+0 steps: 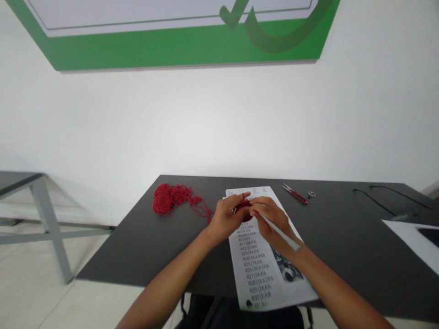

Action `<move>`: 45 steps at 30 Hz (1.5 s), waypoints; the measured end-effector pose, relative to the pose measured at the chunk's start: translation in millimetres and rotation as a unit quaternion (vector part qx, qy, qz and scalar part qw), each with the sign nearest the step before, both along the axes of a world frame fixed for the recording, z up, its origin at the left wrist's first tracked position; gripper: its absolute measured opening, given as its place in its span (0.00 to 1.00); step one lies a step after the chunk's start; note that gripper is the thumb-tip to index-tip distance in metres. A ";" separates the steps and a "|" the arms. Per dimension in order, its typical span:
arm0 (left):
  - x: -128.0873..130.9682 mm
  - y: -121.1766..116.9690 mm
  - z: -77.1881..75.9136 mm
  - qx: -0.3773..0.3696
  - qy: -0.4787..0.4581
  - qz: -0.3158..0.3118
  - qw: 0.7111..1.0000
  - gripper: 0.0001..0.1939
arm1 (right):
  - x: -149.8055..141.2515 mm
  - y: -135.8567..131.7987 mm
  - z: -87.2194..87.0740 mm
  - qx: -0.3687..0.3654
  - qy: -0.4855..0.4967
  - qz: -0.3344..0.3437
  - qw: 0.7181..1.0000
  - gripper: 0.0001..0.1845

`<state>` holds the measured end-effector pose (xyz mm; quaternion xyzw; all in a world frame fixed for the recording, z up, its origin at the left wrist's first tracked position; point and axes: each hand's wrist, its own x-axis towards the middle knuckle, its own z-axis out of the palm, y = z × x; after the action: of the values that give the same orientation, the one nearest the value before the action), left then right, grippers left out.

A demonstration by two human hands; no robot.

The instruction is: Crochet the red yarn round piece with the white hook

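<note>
My left hand is closed on a small dark red crochet piece, held above a printed sheet. Between the thumb and fingers of my right hand is a crochet hook, its pale flat handle pointing down to the right. The hook's tip is hidden at the red work, where both hands meet. Red yarn trails loosely from a ball at the left toward my left hand, and a strand passes by its raised index finger.
Printed rows of pattern text and a photo cover the sheet on the dark table. Red-handled scissors lie behind to the right, beside a small metal ring. Eyeglasses and a white sheet lie far right.
</note>
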<state>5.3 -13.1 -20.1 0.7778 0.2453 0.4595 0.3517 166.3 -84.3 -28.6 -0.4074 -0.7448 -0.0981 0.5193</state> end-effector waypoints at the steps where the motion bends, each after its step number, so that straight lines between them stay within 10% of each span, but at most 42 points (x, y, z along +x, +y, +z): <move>1: 1.0 -0.4 -2.3 0.007 -0.002 0.006 1.000 0.21 | -0.2 0.8 -0.8 0.013 -0.025 -0.011 1.000 0.08; 7: 9.5 -4.1 -12.2 -0.128 -0.081 -0.047 0.987 0.27 | 1.3 1.6 -2.1 0.052 -0.099 -0.069 0.991 0.10; 11: 15.2 -9.7 -8.8 -0.340 -0.197 -0.141 0.909 0.32 | 4.0 0.7 -3.6 0.083 -0.088 -0.071 0.990 0.15; 15: 14.2 -10.9 -3.4 -0.393 -0.226 -0.172 0.875 0.30 | 4.5 1.3 -4.9 0.057 0.003 -0.047 0.997 0.12; 26: -3.9 8.9 4.4 -0.122 -0.064 -0.064 0.988 0.26 | 6.7 5.9 4.1 -0.070 0.107 0.050 0.991 0.04; 45: -12.1 16.1 13.9 0.069 -0.013 0.048 0.996 0.14 | -4.4 -6.2 5.6 -0.189 0.193 0.027 0.963 0.15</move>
<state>-6.8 3.1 -6.3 0.7812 0.2453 0.5020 0.2783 161.9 -90.5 -23.0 -0.4890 -0.6465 0.1386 0.5690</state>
